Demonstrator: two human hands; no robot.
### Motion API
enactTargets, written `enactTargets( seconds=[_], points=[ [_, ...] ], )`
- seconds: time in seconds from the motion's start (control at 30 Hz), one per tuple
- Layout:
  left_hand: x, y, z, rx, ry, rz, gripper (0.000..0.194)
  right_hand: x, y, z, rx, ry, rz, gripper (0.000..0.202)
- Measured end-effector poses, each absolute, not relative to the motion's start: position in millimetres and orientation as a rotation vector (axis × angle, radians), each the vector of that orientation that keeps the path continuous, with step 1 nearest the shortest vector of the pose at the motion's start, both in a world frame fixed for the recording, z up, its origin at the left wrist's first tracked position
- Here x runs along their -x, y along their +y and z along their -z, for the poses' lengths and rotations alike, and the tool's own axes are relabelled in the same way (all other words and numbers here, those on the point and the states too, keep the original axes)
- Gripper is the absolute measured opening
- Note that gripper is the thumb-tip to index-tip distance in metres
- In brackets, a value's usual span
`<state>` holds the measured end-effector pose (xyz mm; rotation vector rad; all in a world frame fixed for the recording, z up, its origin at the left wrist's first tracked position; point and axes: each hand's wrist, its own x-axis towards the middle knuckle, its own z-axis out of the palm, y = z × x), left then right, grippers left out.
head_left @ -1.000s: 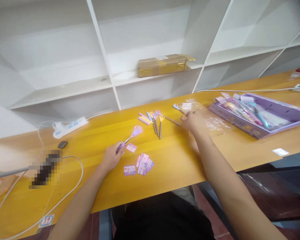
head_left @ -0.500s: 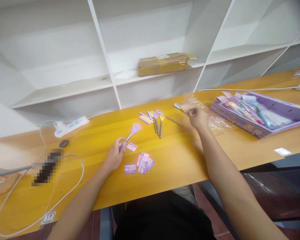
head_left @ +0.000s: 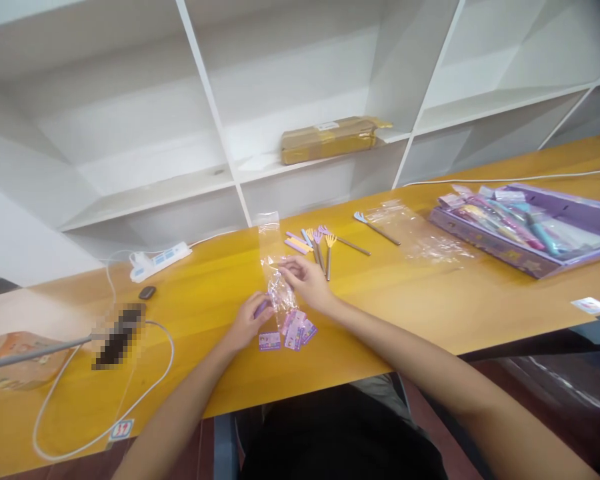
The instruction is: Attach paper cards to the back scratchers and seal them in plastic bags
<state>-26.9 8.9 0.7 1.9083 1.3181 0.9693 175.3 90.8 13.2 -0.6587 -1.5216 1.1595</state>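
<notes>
My left hand is closed round the purple handle of a scratcher whose head is hidden behind the clear plastic. In my right hand is a clear plastic bag, pinched between the fingers and hanging over the table beside the left hand. Pink and purple cards lie just below the bag, with a single card to their left. Behind my right hand are several small scratchers with yellow and purple heads, and a few coloured handle strips. A blue-headed scratcher rests farther right.
Clear bags lie right of centre, beside a purple tray of packaged items. A power strip, a small black object and a looped white cable are at left. A taped box sits on the shelf.
My right hand has moved left from the clear bags to beside my left hand, bringing a bag. The blue-headed scratcher it was near lies on the table. The view has shifted slightly.
</notes>
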Motion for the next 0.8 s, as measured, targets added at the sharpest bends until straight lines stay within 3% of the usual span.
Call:
enactTargets(
  seconds=[0.2, 0.57, 0.8],
  points=[
    [19.3, 7.0, 4.0, -1.924, 1.329, -0.904, 0.026, -168.8, 75.1, 12.2, 0.584, -1.392, -1.271, 0.046],
    [26.4, 8.5, 4.2, -1.864, 1.342, -0.89, 0.031, -167.8, 82.8, 25.4, 0.521, -1.605, -1.496, 0.04],
    [28.5, 14.2, 12.9, -1.644, 1.384, -1.092, 0.038, -177.9, 96.6, 17.4, 0.639, -1.407, -1.478, 0.056]
  ],
)
